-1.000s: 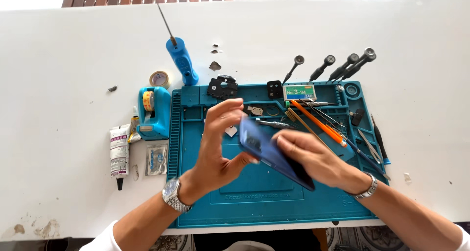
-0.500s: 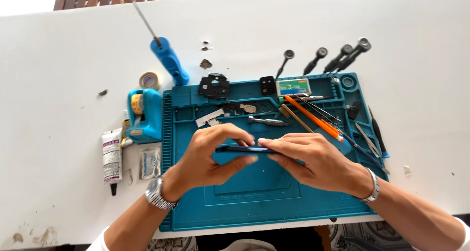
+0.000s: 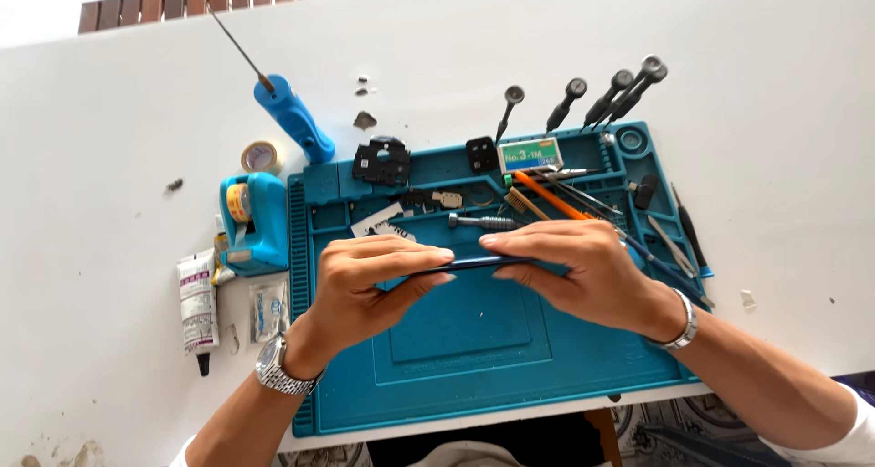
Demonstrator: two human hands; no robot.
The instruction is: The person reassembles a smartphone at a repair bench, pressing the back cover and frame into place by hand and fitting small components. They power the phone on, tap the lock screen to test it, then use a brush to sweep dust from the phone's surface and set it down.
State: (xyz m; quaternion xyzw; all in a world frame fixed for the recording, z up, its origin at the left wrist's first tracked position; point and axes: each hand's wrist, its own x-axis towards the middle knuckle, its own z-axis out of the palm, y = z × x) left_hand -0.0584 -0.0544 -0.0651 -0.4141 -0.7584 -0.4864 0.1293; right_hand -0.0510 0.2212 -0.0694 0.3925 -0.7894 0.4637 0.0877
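The thin dark blue slab, seemingly a phone (image 3: 474,264), is held edge-on and level just above the teal silicone work mat (image 3: 465,358). The left hand (image 3: 369,280) pinches its left end between thumb and fingers; the right hand (image 3: 570,271) pinches the right end likewise. In judgement, even pressure at both ends, without flexing the slab, serves best. Beyond the mat's far edge lie four black-handled screwdrivers (image 3: 592,98) on the white table (image 3: 784,157). Left of the mat stand a blue tape dispenser (image 3: 248,221) and a white glue tube (image 3: 196,303).
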